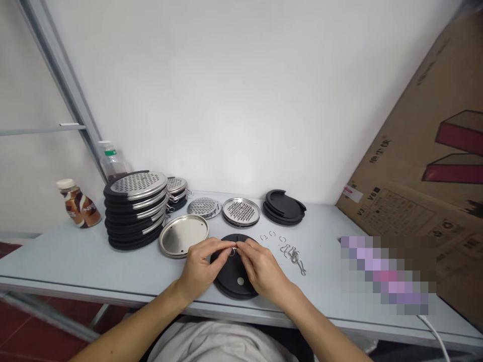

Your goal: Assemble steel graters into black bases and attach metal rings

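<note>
My left hand and my right hand meet above a black round lid that lies flat on the grey table. Between their fingertips both hands pinch a small metal ring. Loose small rings and a little heap of metal clips lie just right of the hands. A plain shiny metal disc rests left of the hands.
A tall stack of black-rimmed graters stands at the left, with a shorter stack behind. Two perforated discs and a pile of black lids lie at the back. A brown drink bottle, a clear bottle and a big cardboard box flank the table.
</note>
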`<move>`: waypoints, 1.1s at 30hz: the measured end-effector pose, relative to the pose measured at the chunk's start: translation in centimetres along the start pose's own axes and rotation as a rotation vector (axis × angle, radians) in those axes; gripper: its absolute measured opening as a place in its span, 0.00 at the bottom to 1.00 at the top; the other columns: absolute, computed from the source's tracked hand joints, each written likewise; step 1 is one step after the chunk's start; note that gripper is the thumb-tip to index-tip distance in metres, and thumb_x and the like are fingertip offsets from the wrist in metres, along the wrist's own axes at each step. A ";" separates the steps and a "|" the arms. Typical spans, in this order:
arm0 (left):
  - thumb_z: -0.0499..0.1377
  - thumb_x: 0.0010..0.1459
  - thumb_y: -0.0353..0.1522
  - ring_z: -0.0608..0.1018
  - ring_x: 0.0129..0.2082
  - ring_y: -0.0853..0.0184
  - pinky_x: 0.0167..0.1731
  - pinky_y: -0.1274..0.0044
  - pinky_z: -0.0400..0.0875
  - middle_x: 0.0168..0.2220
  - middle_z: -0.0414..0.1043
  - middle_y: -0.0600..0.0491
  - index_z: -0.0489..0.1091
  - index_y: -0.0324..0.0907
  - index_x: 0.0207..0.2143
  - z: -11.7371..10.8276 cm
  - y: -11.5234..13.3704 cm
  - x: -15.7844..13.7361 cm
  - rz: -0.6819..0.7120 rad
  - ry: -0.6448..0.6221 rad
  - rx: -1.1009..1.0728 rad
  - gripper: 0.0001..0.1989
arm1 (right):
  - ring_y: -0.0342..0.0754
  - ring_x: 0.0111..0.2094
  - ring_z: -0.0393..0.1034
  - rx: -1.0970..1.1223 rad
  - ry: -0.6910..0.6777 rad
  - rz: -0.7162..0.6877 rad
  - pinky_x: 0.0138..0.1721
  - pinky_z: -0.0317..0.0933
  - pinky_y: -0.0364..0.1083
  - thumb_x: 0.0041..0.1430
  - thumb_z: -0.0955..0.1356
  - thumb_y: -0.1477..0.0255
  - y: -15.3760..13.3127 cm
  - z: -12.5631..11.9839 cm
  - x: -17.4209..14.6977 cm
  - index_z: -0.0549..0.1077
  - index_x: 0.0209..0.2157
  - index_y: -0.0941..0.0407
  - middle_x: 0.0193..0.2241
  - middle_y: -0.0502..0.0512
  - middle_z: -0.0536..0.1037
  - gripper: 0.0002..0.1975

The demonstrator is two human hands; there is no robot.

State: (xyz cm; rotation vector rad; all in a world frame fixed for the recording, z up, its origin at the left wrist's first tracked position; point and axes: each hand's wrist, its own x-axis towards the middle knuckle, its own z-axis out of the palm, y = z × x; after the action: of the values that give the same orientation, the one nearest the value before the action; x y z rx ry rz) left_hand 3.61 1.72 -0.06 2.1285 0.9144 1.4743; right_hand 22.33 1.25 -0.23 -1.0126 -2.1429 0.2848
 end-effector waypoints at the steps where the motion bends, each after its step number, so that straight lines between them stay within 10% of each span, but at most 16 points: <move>1: 0.60 0.62 0.27 0.79 0.33 0.67 0.36 0.77 0.74 0.33 0.78 0.52 0.79 0.45 0.42 0.0 0.0 0.0 0.004 -0.010 -0.015 0.10 | 0.46 0.28 0.65 0.003 0.004 -0.001 0.30 0.60 0.44 0.69 0.57 0.75 0.0 0.0 0.0 0.71 0.38 0.55 0.28 0.53 0.69 0.12; 33: 0.61 0.61 0.27 0.79 0.38 0.67 0.41 0.77 0.73 0.36 0.77 0.52 0.78 0.43 0.38 0.0 -0.7 0.0 -0.144 0.087 -0.003 0.06 | 0.45 0.29 0.66 0.104 -0.032 0.064 0.32 0.59 0.44 0.69 0.60 0.72 -0.2 -0.3 -0.1 0.72 0.34 0.55 0.27 0.52 0.70 0.12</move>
State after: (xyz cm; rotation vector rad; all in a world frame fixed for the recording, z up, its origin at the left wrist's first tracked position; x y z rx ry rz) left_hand 3.44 2.25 -0.50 1.9650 1.0721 1.5044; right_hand 22.42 1.03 0.01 -1.0243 -2.1042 0.4414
